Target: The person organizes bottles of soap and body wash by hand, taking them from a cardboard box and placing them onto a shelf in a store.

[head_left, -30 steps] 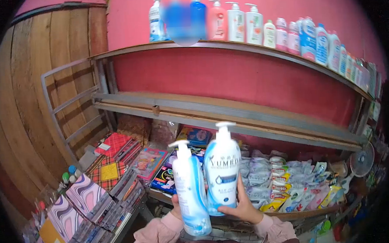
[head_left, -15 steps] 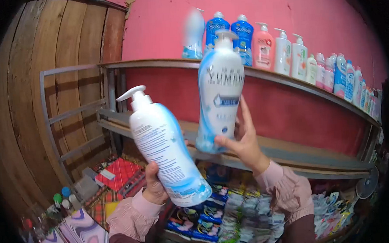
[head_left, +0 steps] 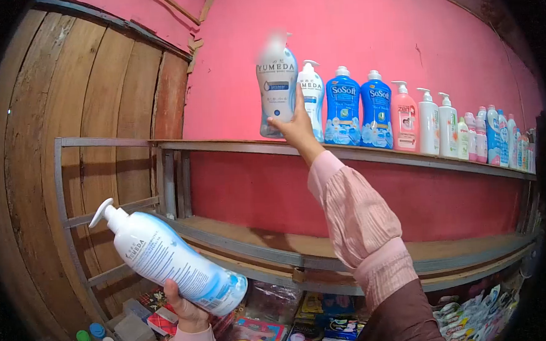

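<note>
My left hand [head_left: 186,307] grips the lower part of a white and blue pump bottle [head_left: 170,260], tilted with its pump to the upper left and its printed back facing me. Raised at the left part of the upper shelf [head_left: 223,146], my right hand [head_left: 296,125] holds a second YUMEDA bottle [head_left: 276,94] upright by its lower right side. The top of that bottle is blurred. Just right of it stands another YUMEDA bottle [head_left: 312,95], partly hidden by my fingers. Whether the held bottle's base touches the shelf, I cannot tell.
Blue SoSoft bottles [head_left: 342,109], a pink bottle [head_left: 405,119], white pump bottles [head_left: 429,124] and several smaller bottles line the shelf rightward. Below runs a lower shelf [head_left: 349,246]. Packets [head_left: 474,320] lie at the bottom right; a wooden wall [head_left: 88,117] stands left.
My right hand has lifted its bottle up and left to the upper shelf. The bottle in my left hand is lower, further left and more tilted. The view has shifted upward.
</note>
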A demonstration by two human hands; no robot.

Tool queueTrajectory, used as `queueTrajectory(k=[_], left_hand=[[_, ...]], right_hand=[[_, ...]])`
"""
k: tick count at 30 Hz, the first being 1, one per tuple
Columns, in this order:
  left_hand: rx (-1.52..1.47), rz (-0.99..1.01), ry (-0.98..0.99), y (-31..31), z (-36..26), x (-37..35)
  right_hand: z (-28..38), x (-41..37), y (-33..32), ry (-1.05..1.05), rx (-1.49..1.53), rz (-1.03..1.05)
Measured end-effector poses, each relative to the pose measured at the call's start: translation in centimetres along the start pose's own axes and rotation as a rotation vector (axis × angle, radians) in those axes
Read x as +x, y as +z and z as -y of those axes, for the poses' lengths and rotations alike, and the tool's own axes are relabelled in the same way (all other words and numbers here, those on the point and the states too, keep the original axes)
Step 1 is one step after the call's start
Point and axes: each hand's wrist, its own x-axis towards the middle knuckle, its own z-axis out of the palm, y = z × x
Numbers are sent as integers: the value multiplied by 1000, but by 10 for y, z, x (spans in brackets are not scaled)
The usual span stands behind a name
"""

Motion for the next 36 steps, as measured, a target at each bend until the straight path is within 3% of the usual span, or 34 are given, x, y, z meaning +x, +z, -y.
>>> queueTrajectory(k=[3,7,11,18,21,28,36], left_hand=[[20,-25,47,-6,-1,7],[-30,-105,56,-14,5,10],[-60,-183,4,-21,9,12],[-41,-175,-14,-21,12,13],[-60,-188,-20,-23,14,14],[-88,-183,-37,-27,14,16],[-55,-168,-68,-25,14,13]], right_hand=[[-22,-3,24,121,-280,-19],[-41,-2,43,250,-314,-91],[-43,4,45,346,-513,-18],[-4,-5,29,29,-865,6],[11,-2,24,112,-842,91],[-16,-6,26,67,-843,21],[-26,0,32,156,-849,78]])
